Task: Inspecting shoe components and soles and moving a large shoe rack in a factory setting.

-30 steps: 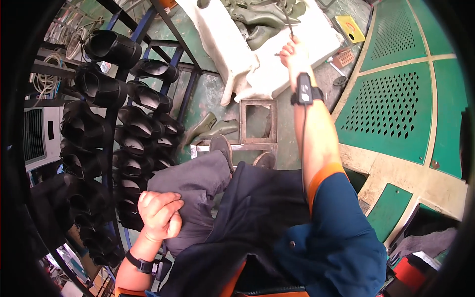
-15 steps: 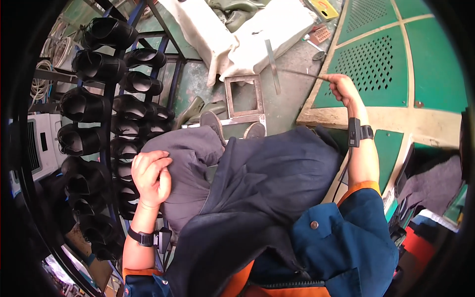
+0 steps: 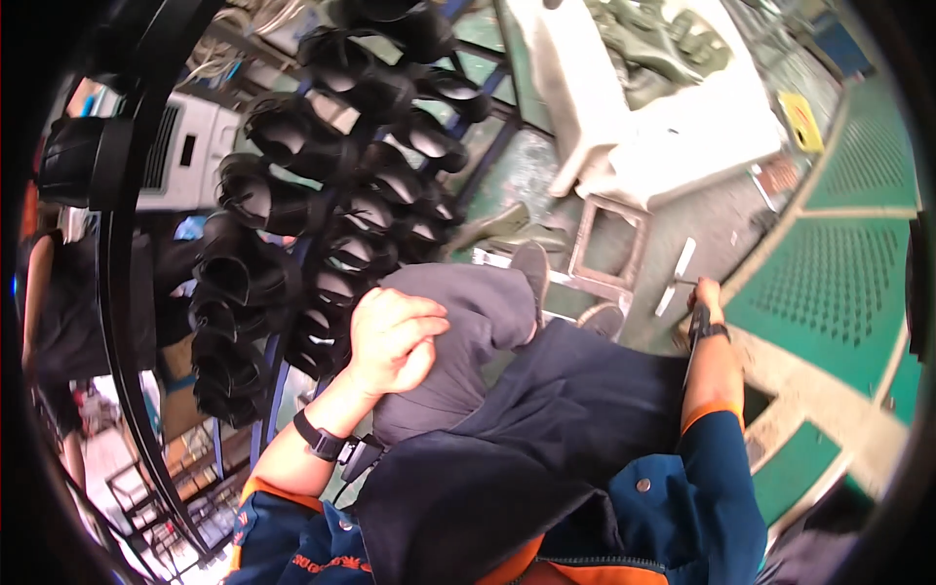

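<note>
My right hand (image 3: 709,295) is closed around a thin dark rod, stretched out low on the right beside the green bench. At the rod's far end a flat pale strip (image 3: 677,277) lies crosswise, so the tool looks T-shaped; its grip is hidden in my fist. My left hand (image 3: 395,341) hovers over or rests on my grey trouser leg (image 3: 468,292), fingers loosely bent, thumb apart, with nothing in it. Close to its left, black shoes (image 3: 336,292) sit in rows on a dark metal rack (image 3: 312,219).
A square metal frame (image 3: 639,239) lies on the floor before my feet. Beyond it, a white-cloth-lined bin (image 3: 673,146) holds olive-green boots (image 3: 653,49). The green perforated bench (image 3: 829,292) runs along the right. A grey-white machine (image 3: 200,146) stands behind the rack.
My view has turned left, shifting the scene rightward. My right hand has lowered toward the bench's edge with the T-shaped tool. My left hand stays near my leg.
</note>
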The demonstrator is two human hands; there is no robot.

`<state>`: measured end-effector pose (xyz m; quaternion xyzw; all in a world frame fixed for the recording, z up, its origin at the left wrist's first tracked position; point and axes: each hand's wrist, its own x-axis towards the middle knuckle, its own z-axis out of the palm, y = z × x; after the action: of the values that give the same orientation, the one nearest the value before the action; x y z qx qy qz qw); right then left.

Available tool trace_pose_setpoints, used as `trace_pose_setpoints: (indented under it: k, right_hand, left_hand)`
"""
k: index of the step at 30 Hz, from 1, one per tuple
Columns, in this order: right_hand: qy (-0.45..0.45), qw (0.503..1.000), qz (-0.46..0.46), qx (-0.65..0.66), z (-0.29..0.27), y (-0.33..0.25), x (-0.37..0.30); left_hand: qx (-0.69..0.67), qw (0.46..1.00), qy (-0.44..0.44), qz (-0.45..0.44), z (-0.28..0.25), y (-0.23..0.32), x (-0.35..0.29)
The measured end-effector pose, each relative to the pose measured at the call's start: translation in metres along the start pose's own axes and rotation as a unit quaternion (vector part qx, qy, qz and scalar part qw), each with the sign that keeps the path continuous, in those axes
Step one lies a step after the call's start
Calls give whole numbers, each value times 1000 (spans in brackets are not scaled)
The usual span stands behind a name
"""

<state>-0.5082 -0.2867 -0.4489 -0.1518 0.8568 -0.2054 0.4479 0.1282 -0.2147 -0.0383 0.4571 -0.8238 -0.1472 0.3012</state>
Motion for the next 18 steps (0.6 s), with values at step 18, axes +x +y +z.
trace_pose_setpoints:
  k: [18]
  right_hand:
    - [-52, 916, -221, -331, 88, -119, -105]
  left_hand:
    - [-282, 834, -244, -408, 47, -68, 130]
